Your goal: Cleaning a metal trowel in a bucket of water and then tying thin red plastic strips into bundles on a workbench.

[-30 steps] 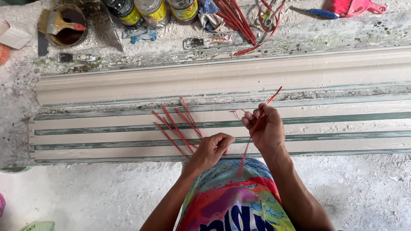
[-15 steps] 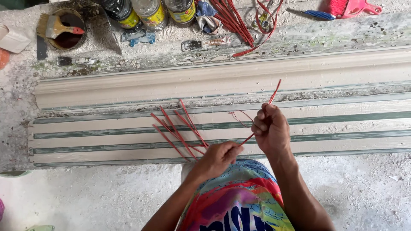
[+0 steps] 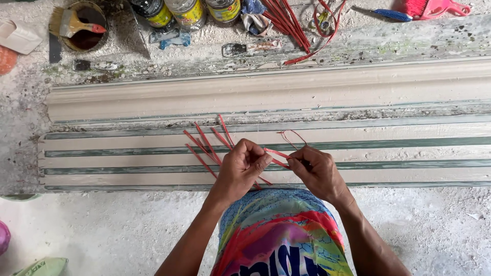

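Nearest us, our left hand [image 3: 240, 168] and right hand [image 3: 317, 171] each close their grip on one thin red strip [image 3: 276, 153] stretched between them. Just left, more red strips [image 3: 204, 145] fan across the pale moulded board [image 3: 383, 153]; far beyond lie paint jars [image 3: 189, 11].

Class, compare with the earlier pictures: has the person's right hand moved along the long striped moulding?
Yes. The right hand has dropped towards the person, off the upper green stripe of the moulding, meeting the left hand on a red strip.

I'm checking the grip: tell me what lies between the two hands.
In the head view, a thin red strip spans the short gap between the left hand and the right hand, both pinching it.
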